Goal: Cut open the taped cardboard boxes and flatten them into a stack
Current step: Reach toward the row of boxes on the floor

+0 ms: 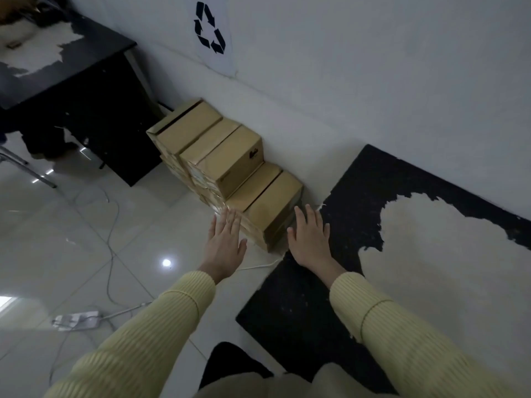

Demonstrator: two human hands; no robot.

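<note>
Several brown cardboard boxes (227,162) are stacked in steps on the floor against the white wall. The nearest low box (270,208) sits at the right end of the pile. My left hand (225,242) reaches out flat with straight fingers, its fingertips at the left side of that box. My right hand (309,239) is spread flat at the box's right side, over the edge of a black board. Both hands hold nothing. Yellow ribbed sleeves cover both arms.
A black board (359,196) with its surface peeled white lies flat to the right. A black table (71,67) stands at the back left. White cables and a power strip (77,318) lie on the glossy tiles. A recycling sign (209,28) hangs on the wall.
</note>
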